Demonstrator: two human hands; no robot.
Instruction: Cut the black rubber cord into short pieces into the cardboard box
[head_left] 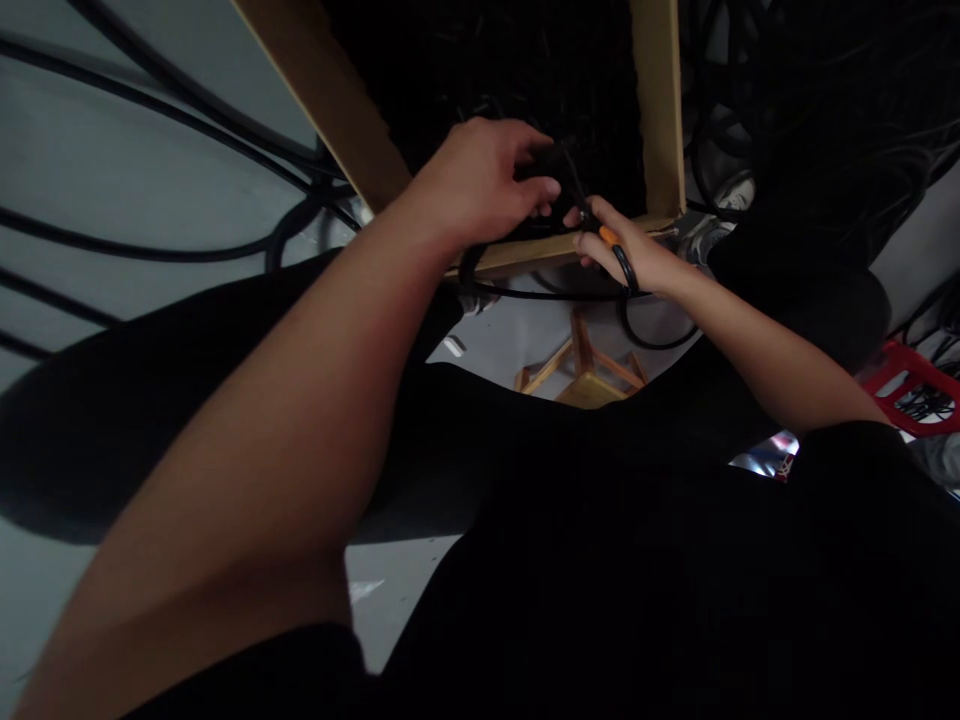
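Observation:
My right hand [607, 240] is closed on scissors [624, 266] with black and orange handles, their dark blades pointing up and left. Just left of the blades, my left hand [502, 175] has its fingers bent together round something dark that I cannot make out. Both hands are over the near edge of an open cardboard box [540, 255] whose inside is very dark, with small black pieces in it. A black cable [540, 294] runs below the box edge, under my hands.
Thick black cables [135, 245] cross the floor at the left. Tangled black cables [810, 110] lie at the upper right. A wooden stool [589, 385] stands below the box, and a red plastic object [911, 385] is at the right. A shoe [739, 193] shows beside the box.

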